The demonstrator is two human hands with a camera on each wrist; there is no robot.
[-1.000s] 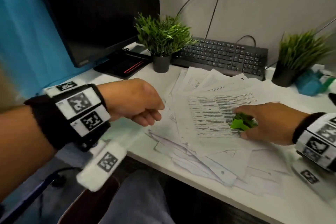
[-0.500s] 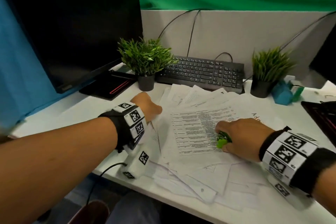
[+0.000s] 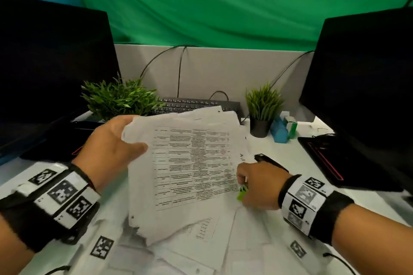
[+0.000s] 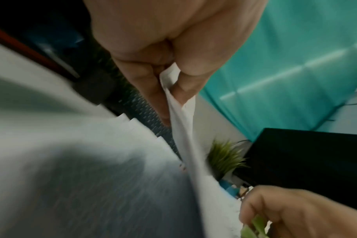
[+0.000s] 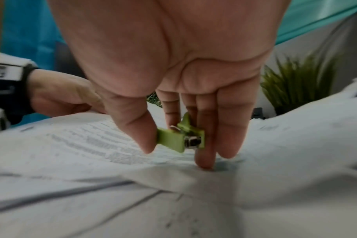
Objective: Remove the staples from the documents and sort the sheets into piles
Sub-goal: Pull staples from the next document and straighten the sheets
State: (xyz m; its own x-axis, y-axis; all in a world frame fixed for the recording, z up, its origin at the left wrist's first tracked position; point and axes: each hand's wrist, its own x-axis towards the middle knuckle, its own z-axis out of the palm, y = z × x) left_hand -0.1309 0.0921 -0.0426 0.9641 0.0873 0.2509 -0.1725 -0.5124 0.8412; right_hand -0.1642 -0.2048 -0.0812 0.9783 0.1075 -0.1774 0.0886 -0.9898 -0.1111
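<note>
Stapled document lifted by its upper-left corner over the paper spread.

The left hand (image 3: 111, 147) pinches the printed document (image 3: 190, 169) at that corner — thumb on top, fingers beneath — tilting it above the loose sheets (image 3: 214, 241) on the white desk (image 3: 288, 149). The right hand (image 3: 259, 185) grips a green staple remover (image 5: 181, 138), one fingertip pressing the paper beside the document's right edge.

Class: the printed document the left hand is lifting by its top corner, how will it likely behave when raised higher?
Probably floppy: the printed document already bends where the left hand pinches it. Likely light, since one corner grip lifts it. Its lower edge may drag loose sheets along.
</note>
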